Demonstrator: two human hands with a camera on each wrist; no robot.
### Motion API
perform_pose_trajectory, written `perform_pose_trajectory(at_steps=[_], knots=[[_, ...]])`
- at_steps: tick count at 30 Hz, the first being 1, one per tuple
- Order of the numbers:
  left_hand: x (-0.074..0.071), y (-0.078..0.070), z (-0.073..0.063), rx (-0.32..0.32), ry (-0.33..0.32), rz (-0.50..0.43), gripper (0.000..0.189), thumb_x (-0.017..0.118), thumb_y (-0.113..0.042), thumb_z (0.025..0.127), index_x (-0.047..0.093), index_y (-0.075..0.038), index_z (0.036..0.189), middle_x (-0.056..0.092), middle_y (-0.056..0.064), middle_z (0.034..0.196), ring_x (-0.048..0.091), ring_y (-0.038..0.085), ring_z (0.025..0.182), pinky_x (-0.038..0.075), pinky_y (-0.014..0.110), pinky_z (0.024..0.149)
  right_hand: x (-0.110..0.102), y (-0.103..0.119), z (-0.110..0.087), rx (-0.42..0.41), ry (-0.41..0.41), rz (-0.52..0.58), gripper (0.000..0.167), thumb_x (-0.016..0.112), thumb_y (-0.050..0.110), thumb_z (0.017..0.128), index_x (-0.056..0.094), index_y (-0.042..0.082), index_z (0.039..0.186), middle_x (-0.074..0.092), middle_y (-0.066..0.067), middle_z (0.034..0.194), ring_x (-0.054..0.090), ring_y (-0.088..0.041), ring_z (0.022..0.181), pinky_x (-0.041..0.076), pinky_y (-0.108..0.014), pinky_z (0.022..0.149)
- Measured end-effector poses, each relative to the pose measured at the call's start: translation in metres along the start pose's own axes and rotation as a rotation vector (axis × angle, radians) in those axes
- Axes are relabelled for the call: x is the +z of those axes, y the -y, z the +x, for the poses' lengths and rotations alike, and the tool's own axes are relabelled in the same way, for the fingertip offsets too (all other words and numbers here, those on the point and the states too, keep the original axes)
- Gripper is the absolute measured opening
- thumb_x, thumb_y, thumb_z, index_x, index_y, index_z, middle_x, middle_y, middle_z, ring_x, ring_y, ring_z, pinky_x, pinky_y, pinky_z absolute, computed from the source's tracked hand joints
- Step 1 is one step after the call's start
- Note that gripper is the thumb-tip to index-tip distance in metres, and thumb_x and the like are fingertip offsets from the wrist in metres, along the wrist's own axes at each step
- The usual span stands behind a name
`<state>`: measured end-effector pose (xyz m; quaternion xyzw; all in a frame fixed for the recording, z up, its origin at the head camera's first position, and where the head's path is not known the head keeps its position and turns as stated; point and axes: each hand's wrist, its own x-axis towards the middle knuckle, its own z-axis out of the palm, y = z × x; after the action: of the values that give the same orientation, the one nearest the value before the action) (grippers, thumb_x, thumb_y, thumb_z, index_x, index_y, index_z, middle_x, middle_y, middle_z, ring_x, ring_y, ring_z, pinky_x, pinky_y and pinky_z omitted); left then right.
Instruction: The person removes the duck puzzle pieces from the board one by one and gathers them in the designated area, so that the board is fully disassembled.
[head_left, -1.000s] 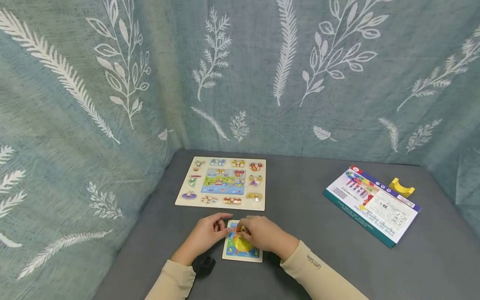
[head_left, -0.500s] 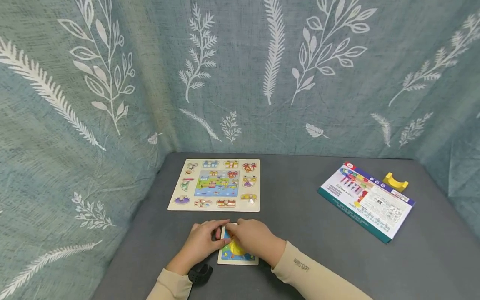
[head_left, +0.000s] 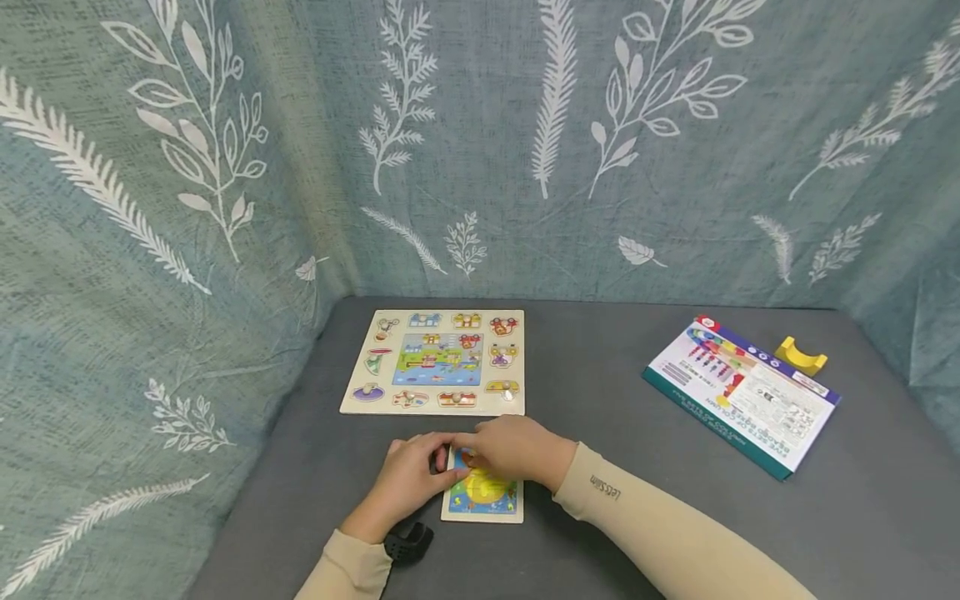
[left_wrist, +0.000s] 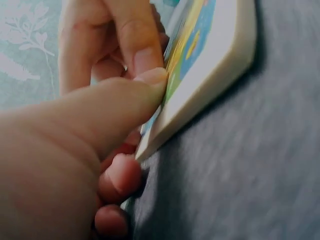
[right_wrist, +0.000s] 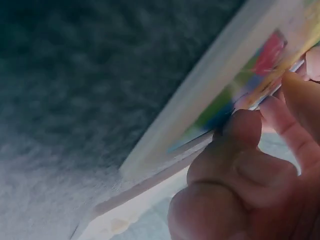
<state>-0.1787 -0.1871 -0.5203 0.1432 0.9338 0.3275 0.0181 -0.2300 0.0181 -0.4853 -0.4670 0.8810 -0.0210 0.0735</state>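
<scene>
A small jigsaw puzzle board (head_left: 483, 517) with a pale wooden frame and a yellow and blue picture lies on the table before me. My left hand (head_left: 408, 477) holds its left side, thumb on the picture near the frame and the other fingers curled by the edge, as the left wrist view shows. Over the upper part of the board, my right hand (head_left: 519, 450) has bent fingers and pinches a thin puzzle piece (right_wrist: 272, 88) at the picture's surface. Both hands' fingertips meet near the top left corner. The right hand covers the board's upper right.
Behind the small puzzle lies a larger wooden knob puzzle (head_left: 360, 367) with vehicle and boat pieces. A white and teal box (head_left: 742, 392) sits at the right, with a yellow curved block (head_left: 801, 357) beyond it. A patterned curtain (head_left: 480, 150) borders the table (head_left: 600, 375).
My right hand has shifted up and left over the small puzzle, its fingertips now next to the left hand's. The left hand keeps its hold on the board's left side.
</scene>
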Motion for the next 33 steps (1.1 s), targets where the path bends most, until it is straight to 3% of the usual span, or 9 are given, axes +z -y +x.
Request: perform_pose_trajectory(at_steps=[7,13,16,25,33], knots=[[0.003,-0.003,0.000,-0.028,-0.031,0.020,0.029,0.089,-0.034,0.086,0.068,-0.022,0.102,0.044,-0.015,0.070,0.037,0.006,0.064,0.025,0.043,0.077,0.001,0.012,0.001,0.026,-0.046,0.009,0.031,0.067,0.030,0.105,0.065,0.023,0.136,0.043,0.006,0.059,0.039,-0.008,0.050,0.034,-0.022,0.052],[0.003,-0.004,0.000,-0.027,-0.027,0.015,0.030,0.088,-0.033,0.087,0.067,-0.018,0.102,0.044,-0.013,0.070,0.037,0.007,0.063,0.024,0.044,0.077,0.003,0.008,0.000,0.066,-0.041,0.167,0.034,0.062,0.028,0.108,0.063,0.023,0.142,0.039,0.004,0.059,0.035,-0.010,0.049,0.030,-0.023,0.051],[0.003,-0.002,0.000,-0.030,-0.030,0.015,0.032,0.088,-0.033,0.087,0.068,-0.017,0.106,0.044,-0.014,0.070,0.037,0.007,0.063,0.024,0.044,0.078,0.004,0.005,0.002,0.067,-0.034,0.249,0.029,0.062,0.028,0.109,0.063,0.021,0.137,0.043,0.004,0.062,0.039,-0.010,0.051,0.033,-0.024,0.052],[0.002,0.000,0.002,-0.003,-0.022,0.031,0.033,0.089,-0.035,0.086,0.068,-0.018,0.105,0.044,-0.014,0.071,0.036,0.006,0.065,0.025,0.042,0.077,0.009,-0.002,0.004,0.068,-0.080,0.386,0.026,0.072,0.029,0.102,0.066,0.022,0.127,0.057,0.000,0.104,0.052,-0.009,0.070,0.047,-0.027,0.066],[0.000,0.000,0.000,0.001,-0.002,0.039,0.045,0.089,-0.036,0.086,0.071,-0.012,0.119,0.045,-0.014,0.072,0.037,0.006,0.066,0.025,0.043,0.078,0.011,-0.010,0.002,-0.013,-0.169,0.481,0.021,0.079,0.021,0.097,0.073,0.016,0.116,0.061,0.001,0.110,0.058,-0.008,0.085,0.052,-0.025,0.078]])
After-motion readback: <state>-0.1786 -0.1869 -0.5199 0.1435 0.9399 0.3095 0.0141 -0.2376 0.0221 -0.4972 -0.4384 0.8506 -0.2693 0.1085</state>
